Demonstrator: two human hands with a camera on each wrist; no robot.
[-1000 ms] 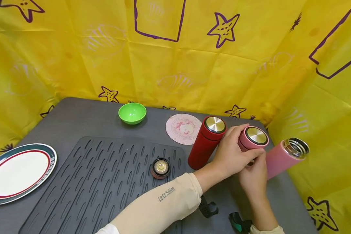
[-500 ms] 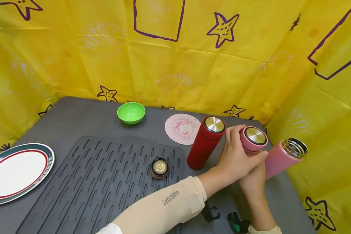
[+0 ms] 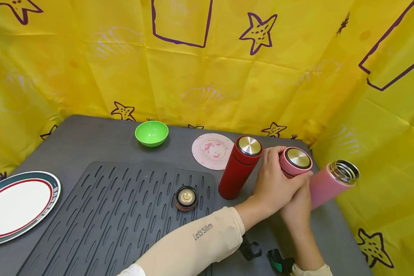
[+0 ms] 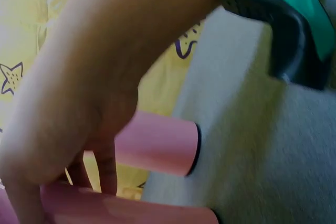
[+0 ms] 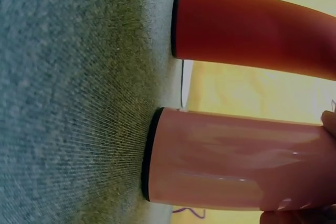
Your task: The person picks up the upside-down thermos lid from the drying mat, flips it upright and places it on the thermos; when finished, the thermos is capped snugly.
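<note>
A pink thermos (image 5: pixel 236 163) with a silver-topped lid (image 3: pixel 298 158) stands at the right of the table. My left hand (image 3: pixel 274 184) grips it high up, fingers on the far side near the lid and thumb across the front. Lower down, my right hand (image 3: pixel 296 207) is wrapped round the body, partly hidden under the left; the left wrist view shows its fingers (image 4: pixel 107 174) curled over the pink side. Just beyond on the right stands an uncapped pink thermos (image 3: pixel 331 184) with a bare steel mouth. To the left, a capped red thermos (image 3: pixel 239 168) stands close to my left hand.
A loose lid (image 3: pixel 185 198) lies upside down on the grey ridged mat (image 3: pixel 124 207). Behind are a round pink coaster (image 3: pixel 212 151) and a green bowl (image 3: pixel 151 134). An oval plate (image 3: pixel 18 205) sits far left. Yellow cloth (image 3: pixel 193 84) walls off the table's back and sides.
My left forearm has shifted slightly right, and the left thumb now covers more of the right hand. Both hands still hold the capped pink thermos. The head view has turned slightly right.
</note>
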